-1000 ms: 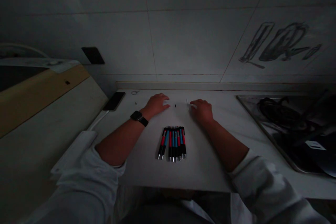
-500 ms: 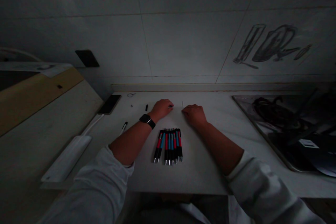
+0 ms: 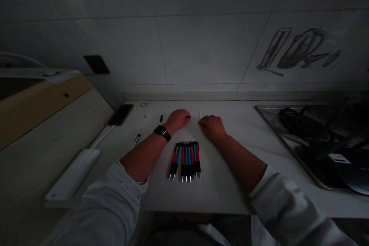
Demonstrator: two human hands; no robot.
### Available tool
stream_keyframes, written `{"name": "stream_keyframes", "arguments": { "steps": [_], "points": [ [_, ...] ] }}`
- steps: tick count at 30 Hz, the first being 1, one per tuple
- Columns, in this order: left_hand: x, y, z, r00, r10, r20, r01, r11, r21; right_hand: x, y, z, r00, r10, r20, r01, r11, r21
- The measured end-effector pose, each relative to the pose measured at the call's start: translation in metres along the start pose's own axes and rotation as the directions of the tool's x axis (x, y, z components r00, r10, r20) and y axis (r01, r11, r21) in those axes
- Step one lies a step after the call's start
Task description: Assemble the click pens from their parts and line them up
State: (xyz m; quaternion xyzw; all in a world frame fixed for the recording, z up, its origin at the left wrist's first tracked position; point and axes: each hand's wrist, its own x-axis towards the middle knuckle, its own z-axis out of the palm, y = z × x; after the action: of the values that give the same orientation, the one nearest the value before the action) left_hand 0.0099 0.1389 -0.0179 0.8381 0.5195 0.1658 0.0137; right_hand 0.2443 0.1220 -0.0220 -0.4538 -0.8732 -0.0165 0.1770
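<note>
My left hand (image 3: 179,118), wearing a black watch on its wrist, is closed above the white counter. A small dark piece shows at its fingertips; too little of it is visible to name. Across a narrow gap, my right hand (image 3: 212,127) pinches with thumb and finger. From that pinch a thin white stick (image 3: 200,114) points toward the wall. Nearer to me, between my forearms, several red, blue and black click pens (image 3: 186,161) lie side by side, silver tips toward me. A short black pen part (image 3: 161,118) lies left of my left hand.
Beside my left forearm lies a white and black pen (image 3: 136,139). Farther left are a phone (image 3: 121,114), a white power strip (image 3: 73,175) and a thin ring (image 3: 143,104). A gas stove (image 3: 302,138) with a metal rim occupies the right. The tiled wall closes off the back.
My right hand has shifted very slightly left with the thin white stick, toward my left hand. The left hand and the pens stay practically where they were.
</note>
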Motion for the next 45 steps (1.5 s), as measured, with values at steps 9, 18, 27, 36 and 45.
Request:
{"name": "stream_keyframes", "arguments": {
  "steps": [9,18,27,36,45],
  "points": [
    [-0.007,-0.007,-0.004,0.999,-0.033,0.013,0.033,0.999,0.015,0.001,0.003,0.003,1.000,-0.002,0.004,0.002,1.000,0.008],
    [-0.011,-0.008,-0.004,0.999,-0.053,0.010,0.053,0.999,-0.013,0.002,0.002,-0.006,0.992,0.025,0.122,-0.023,1.000,-0.017],
    [-0.011,-0.005,-0.003,0.998,-0.065,-0.016,0.065,0.997,-0.035,-0.001,0.002,-0.008,0.994,0.026,0.108,-0.026,1.000,-0.001],
    [-0.013,-0.006,-0.004,0.996,-0.081,-0.045,0.078,0.995,-0.055,-0.006,0.002,-0.024,1.000,0.029,0.002,-0.029,0.992,0.119],
    [-0.058,0.020,-0.054,0.978,-0.110,-0.180,0.058,0.960,-0.272,-0.022,-0.036,-0.056,0.892,-0.005,0.452,-0.128,0.956,0.263]
  ]
}}
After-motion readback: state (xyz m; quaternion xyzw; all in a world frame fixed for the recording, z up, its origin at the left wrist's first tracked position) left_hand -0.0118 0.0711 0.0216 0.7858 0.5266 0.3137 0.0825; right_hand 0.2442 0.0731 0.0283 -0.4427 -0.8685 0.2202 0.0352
